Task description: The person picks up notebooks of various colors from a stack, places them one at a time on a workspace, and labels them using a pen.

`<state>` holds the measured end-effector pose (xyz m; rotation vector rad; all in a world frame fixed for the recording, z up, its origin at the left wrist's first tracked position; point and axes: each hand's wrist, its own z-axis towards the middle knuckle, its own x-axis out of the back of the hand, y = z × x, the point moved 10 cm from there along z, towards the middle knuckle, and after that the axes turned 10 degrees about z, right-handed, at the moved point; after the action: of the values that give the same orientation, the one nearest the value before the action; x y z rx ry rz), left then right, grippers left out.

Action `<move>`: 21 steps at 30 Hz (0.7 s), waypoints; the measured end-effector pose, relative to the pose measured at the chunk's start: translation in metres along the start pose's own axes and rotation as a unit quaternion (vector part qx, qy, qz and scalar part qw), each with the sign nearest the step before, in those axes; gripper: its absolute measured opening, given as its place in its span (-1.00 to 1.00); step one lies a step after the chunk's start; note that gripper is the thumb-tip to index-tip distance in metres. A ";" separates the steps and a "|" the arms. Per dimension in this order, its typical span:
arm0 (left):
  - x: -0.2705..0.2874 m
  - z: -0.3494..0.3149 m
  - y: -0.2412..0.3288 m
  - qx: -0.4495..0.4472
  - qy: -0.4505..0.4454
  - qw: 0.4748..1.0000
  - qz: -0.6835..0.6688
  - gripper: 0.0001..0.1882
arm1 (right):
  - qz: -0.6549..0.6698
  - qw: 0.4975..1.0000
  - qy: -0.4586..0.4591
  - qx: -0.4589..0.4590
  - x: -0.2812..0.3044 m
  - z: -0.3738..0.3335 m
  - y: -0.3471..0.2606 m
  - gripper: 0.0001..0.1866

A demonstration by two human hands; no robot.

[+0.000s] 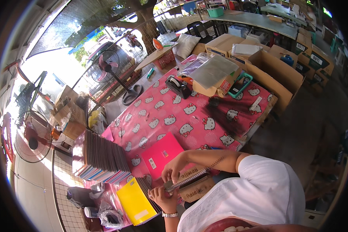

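Note:
My left hand (pixel 163 197), a metal-banded watch on its wrist, grips the near left end of a notebook (pixel 187 181) held edge-up in front of my body. The fingers of my right hand (pixel 176 167) curl down onto the same edge, closed on it. A dark spiral coil (pixel 216 161) runs along the edge and sticks out beyond it at the far right end. Beneath lies a brown block (pixel 197 189) with handwriting; whether it is wood or cardboard I cannot tell. A pink notebook (pixel 162 154) lies just past my right hand. Yellow-covered notebooks (pixel 137 201) are stacked left of my left hand.
A tall stack of notebooks (pixel 100 158) stands on the left of the pink patterned table (pixel 170 118). Farther back are a tape dispenser (pixel 178 87), plastic sheets (pixel 214 71), a green tray (pixel 240 85) and dark loose coils (pixel 228 116). Open cardboard boxes (pixel 276 75) stand beyond the right edge.

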<state>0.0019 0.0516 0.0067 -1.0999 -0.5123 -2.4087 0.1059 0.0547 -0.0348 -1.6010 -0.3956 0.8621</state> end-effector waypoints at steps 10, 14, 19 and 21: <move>0.018 0.007 -0.033 0.042 -0.006 0.997 -0.064 -0.57 | 0.135 0.990 -0.011 0.040 0.000 0.004 -0.002 -0.40; 0.003 0.002 -0.033 0.040 -0.054 0.989 -0.133 -0.60 | 0.085 0.996 -0.013 0.032 -0.001 0.008 -0.005 -0.41; -0.009 0.011 -0.015 0.060 -0.093 0.975 -0.193 -0.56 | -0.037 0.998 0.041 -0.003 0.001 -0.012 -0.001 -0.41; -0.011 0.012 -0.010 0.034 -0.086 0.974 -0.208 -0.57 | -0.005 0.998 0.054 0.025 0.002 -0.021 -0.002 -0.41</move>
<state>0.0107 0.0686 0.0040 -1.2823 -0.9604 -2.6300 0.1224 0.0421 -0.0329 -1.5899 -0.3034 0.7684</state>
